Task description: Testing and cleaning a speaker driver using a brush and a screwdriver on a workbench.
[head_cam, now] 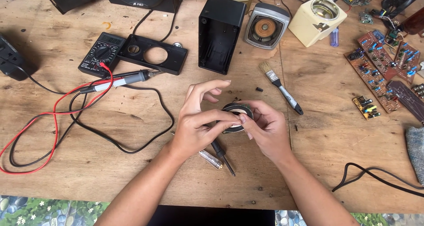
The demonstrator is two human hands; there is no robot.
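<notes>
A small round loudspeaker driver [237, 112] with a black rim sits between both hands over the middle of the wooden table [132, 173]. My left hand [199, 120] pinches at its front edge with thumb and forefinger, the other fingers raised. My right hand [265, 126] cups the driver from the right and its fingertips meet the left hand's on the rim. Under my left wrist lies a screwdriver [216, 157] with a clear handle and a black shaft.
Nearby lie a paintbrush [280, 88], an empty black speaker box [220, 34], a black front panel [152, 53], a multimeter [100, 53] with red and black leads, and a soldering iron [126, 79]. Two small speakers [266, 26] stand at the back. Several circuit boards [375, 71] lie right.
</notes>
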